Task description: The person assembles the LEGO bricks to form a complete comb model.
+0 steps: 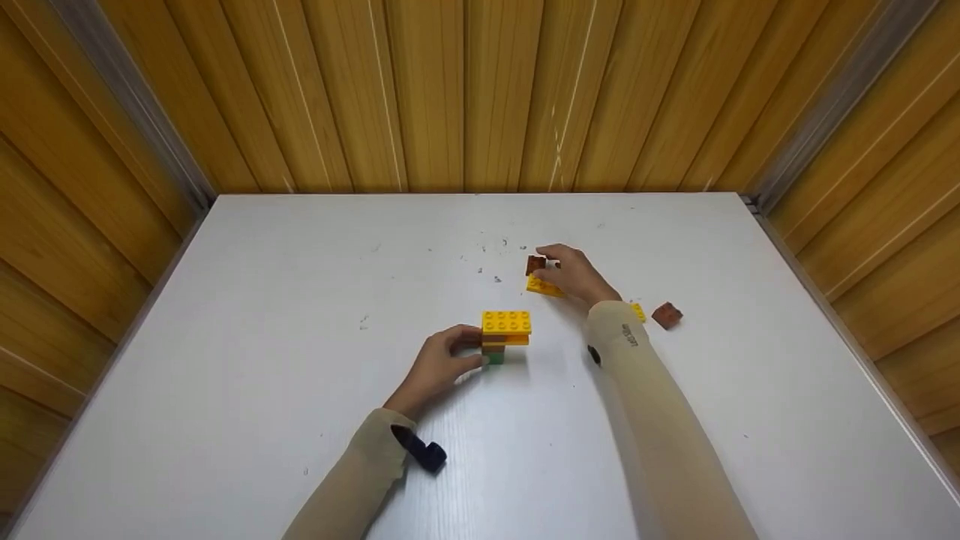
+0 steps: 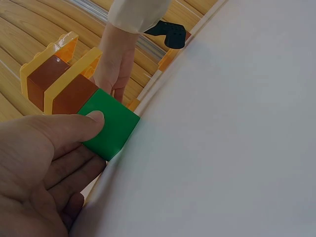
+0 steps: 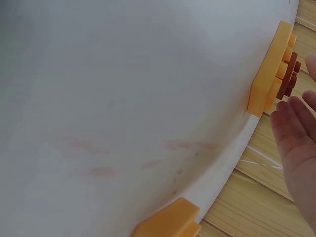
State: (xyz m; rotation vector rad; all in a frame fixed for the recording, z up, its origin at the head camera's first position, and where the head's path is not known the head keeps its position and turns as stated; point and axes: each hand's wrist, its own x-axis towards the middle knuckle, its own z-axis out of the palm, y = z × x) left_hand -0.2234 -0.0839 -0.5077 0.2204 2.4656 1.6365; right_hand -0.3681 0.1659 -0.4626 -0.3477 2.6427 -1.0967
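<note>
My left hand (image 1: pixel 442 360) holds a stack of toy building bricks (image 1: pixel 506 322) upright on the table. In the left wrist view its thumb lies on the green brick (image 2: pixel 113 128) at the bottom, with brown bricks and two yellow plates above. My right hand (image 1: pixel 574 274) is farther back, its thumb and fingers spread around a small brown brick (image 1: pixel 535 264) beside a yellow brick (image 1: pixel 541 285). In the right wrist view, nearly straight fingers (image 3: pixel 289 123) lie close to the yellow brick (image 3: pixel 266 79), and no grip shows.
Beyond the right sleeve lie another yellow brick (image 1: pixel 637 312), partly hidden, and a brown brick (image 1: pixel 667 315). Wood-patterned panels (image 1: pixel 480 97) stand around the back and sides of the white table (image 1: pixel 262 315). Small dark marks dot its surface.
</note>
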